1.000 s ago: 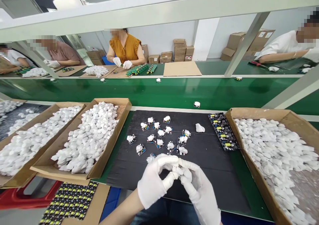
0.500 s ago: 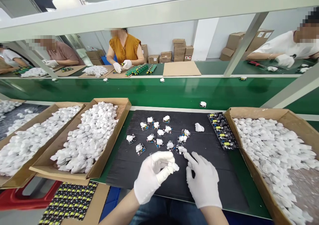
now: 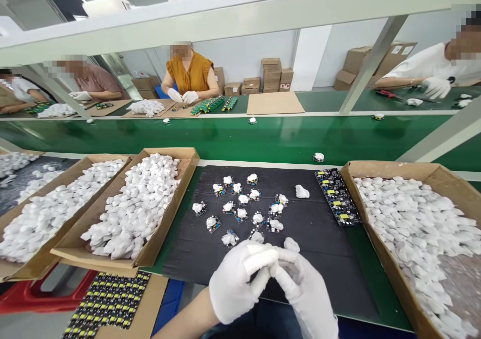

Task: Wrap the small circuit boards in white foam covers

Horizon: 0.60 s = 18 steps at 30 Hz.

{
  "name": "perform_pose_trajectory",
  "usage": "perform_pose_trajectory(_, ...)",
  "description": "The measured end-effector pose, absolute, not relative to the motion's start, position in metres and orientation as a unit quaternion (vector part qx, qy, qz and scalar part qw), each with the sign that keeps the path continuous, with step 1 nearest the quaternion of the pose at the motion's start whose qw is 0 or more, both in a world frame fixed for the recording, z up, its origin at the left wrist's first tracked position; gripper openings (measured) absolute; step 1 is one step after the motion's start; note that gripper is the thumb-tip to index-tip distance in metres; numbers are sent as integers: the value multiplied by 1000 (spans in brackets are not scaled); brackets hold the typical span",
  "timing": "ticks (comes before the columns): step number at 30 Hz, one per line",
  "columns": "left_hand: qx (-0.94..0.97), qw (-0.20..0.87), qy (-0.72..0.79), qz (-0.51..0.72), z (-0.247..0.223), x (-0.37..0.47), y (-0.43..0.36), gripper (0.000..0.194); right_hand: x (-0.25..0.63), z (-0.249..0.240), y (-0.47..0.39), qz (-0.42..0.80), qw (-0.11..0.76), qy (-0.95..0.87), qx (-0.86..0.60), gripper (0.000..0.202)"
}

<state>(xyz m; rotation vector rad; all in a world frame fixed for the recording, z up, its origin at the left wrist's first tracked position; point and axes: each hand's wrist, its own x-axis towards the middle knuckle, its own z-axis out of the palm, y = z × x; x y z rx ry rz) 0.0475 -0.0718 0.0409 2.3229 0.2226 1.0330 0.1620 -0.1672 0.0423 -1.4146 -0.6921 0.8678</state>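
My two white-gloved hands meet at the near edge of a black mat. My left hand and my right hand have their fingers closed together on a small white piece, which the gloves largely hide. Just beyond the fingertips lie several small circuit boards with white caps, scattered across the mat. A loose white cap and a black panel of boards with yellow parts lie farther right.
Cardboard trays of white caps stand at the left and right, with more trays at the far left. A board panel lies near left. Beyond runs a green conveyor; several other people work across it.
My right hand, which had reached out open toward a capped board, has come back to my left hand. Both hands are closed together again. Caps on the conveyor have drifted right.
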Motion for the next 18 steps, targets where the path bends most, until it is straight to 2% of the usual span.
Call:
perform_pose_trajectory(7,823,366,157,405,40,50,-77,24,152,34,-171,375,678,-240,-585,24)
perform_pose_trajectory(11,789,436,173,396,39,49,-78,18,150,30,-173,374,694,-237,-567,22)
perform_pose_trajectory(15,819,383,153,399,38,45,-77,24,153,33,-170,337,673,-301,-586,26)
perform_pose_trajectory(18,831,358,136,404,39,44,-77,26,153,36,-169,303,659,-309,-615,21)
